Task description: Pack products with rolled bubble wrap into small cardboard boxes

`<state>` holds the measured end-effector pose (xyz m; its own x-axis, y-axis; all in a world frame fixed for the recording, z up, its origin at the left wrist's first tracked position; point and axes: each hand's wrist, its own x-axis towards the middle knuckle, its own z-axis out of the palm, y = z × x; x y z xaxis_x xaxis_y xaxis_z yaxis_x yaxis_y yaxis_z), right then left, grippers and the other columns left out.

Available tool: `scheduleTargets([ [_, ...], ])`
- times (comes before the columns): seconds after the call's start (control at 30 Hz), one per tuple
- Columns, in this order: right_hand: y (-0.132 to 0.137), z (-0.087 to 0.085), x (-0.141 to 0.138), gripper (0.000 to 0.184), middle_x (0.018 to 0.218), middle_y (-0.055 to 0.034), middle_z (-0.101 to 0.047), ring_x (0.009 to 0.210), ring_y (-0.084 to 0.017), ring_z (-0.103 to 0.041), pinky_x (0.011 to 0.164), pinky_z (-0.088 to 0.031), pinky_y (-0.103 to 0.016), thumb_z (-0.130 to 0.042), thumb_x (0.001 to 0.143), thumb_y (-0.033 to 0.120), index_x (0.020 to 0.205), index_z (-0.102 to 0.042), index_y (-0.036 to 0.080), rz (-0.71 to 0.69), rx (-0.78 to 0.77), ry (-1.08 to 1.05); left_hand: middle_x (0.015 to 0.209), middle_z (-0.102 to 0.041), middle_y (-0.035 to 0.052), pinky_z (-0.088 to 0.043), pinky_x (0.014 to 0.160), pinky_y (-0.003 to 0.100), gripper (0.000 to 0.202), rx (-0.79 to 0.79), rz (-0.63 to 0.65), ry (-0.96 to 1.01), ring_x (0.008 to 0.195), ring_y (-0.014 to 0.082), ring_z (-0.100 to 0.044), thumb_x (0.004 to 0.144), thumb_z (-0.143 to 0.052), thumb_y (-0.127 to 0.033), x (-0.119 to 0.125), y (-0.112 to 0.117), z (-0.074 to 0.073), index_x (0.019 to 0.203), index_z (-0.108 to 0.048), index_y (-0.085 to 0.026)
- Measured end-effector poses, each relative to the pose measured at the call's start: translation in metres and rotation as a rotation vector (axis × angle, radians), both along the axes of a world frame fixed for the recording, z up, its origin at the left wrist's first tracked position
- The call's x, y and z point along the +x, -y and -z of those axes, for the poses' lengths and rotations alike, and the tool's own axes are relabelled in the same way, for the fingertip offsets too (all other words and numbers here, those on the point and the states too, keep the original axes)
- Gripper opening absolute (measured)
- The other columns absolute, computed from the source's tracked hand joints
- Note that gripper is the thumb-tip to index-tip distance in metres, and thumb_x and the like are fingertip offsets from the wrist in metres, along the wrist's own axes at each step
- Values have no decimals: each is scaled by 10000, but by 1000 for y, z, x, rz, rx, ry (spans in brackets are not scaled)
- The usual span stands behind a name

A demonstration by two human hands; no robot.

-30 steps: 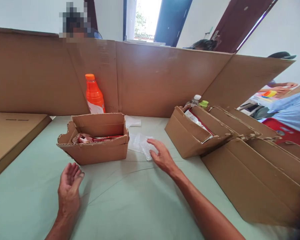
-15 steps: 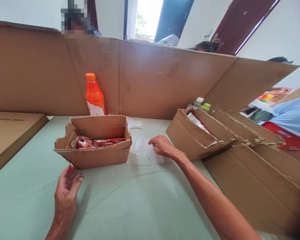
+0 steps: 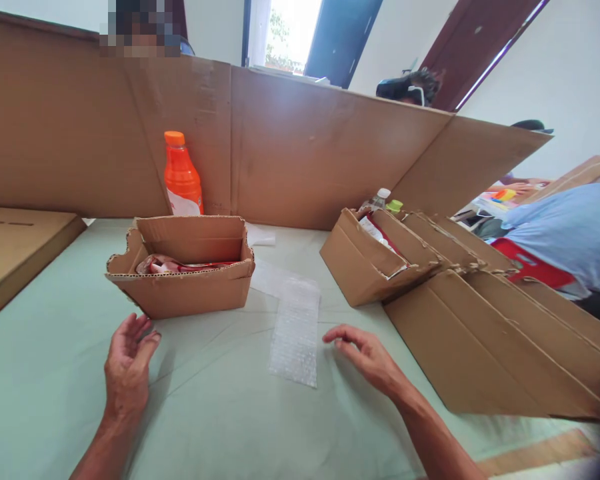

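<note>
A strip of bubble wrap (image 3: 295, 337) lies flat on the pale green tabletop (image 3: 220, 413). Just to its right is my right hand (image 3: 365, 353), fingers apart and holding nothing. My left hand (image 3: 129, 357) rests half curled with loose fingers, also without anything in it, near the front left corner of an open cardboard box (image 3: 200, 297). Red and clear plastic packets (image 3: 180, 265) show inside that box. Behind the strip, more clear wrap (image 3: 265, 279) lies beside the box.
A cardboard partition (image 3: 300, 147) spans the back, with an orange bottle (image 3: 183, 177) before it. Several open cardboard boxes (image 3: 480, 347) stand at the right, one holding goods. A flat carton (image 3: 20, 247) lies at left. Other people sit beyond; one wears a blue garment (image 3: 570, 223).
My right hand has drawn back towards me, and the bubble wrap has come forward and now lies apart from it. The left hand has hardly moved. The view has shifted slightly.
</note>
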<state>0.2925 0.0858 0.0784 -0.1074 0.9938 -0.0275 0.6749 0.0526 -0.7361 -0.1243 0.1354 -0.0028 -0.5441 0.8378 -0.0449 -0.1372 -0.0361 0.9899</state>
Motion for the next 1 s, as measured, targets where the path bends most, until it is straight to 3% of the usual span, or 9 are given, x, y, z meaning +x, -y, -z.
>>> scheduleTargets([
  [0.1,-45,-1,2,297,1029,-79,-774,868,-243,-702,784,-567,-384,-524,843,257,1034,-748,214,110,117,213,1303,-602,115,-373,1154,582,728,-7,-5,-28,1269,319,-571,632,-827,-313,2,1,-1,1301,-555,-220],
  [0.27,-112,18,-16,394,1147,-159,-744,1105,-323,-650,1001,-479,-516,-628,755,180,1139,-709,153,152,185,300,1295,-595,132,-402,1122,562,780,-1,-24,-66,1244,319,-583,605,-814,-339,7,-4,-4,1321,-536,-203],
  [0.37,-105,20,-28,254,1057,-143,-756,1074,-322,-656,1004,-467,-514,-626,791,170,1026,-724,174,128,213,304,1322,-589,142,-430,1093,555,749,-14,-82,-162,1226,322,-590,674,-779,-358,6,1,-8,1361,-531,-192],
  [0.53,-41,-9,-45,86,933,-52,-737,899,-217,-683,848,-523,-348,-606,912,243,948,-685,242,-97,348,140,1413,-543,137,-374,1151,530,632,154,-217,-733,1328,334,-505,816,-709,-292,21,40,-32,1415,-543,-177],
  [0.67,-9,-42,-68,46,859,-20,-713,809,-162,-656,754,-496,-282,-620,941,225,941,-666,228,-320,383,-47,1476,-527,128,-388,1153,490,709,295,257,-753,1366,315,-499,826,-703,-255,69,68,-49,1488,-452,-221],
  [0.73,-7,-52,-76,42,848,-15,-704,794,-147,-649,745,-492,-267,-634,943,242,928,-666,219,-366,356,-142,1510,-516,129,-389,1148,477,787,171,522,-561,1390,311,-487,826,-703,-278,96,70,-53,1538,-371,-234],
  [0.8,-15,-54,-77,83,876,-20,-713,815,-147,-661,761,-505,-265,-647,941,291,933,-674,213,-386,302,-212,1432,-597,138,-449,1076,437,718,13,692,-305,1290,308,-580,837,-696,-330,117,67,-55,1496,-441,-205],
  [0.87,-33,-46,-70,151,930,-31,-732,865,-163,-681,797,-523,-276,-653,932,346,989,-690,212,-329,243,-182,1257,-704,137,-509,949,380,558,-108,805,-78,1093,287,-674,846,-688,-394,127,64,-57,1346,-602,-162],
  [1.0,-91,-12,-44,260,1076,-80,-749,985,-209,-689,871,-523,-327,-584,941,311,1143,-692,189,34,142,151,1017,-768,83,-514,789,294,445,-254,896,266,831,201,-683,837,-716,-449,127,71,-55,1173,-705,-157],
])
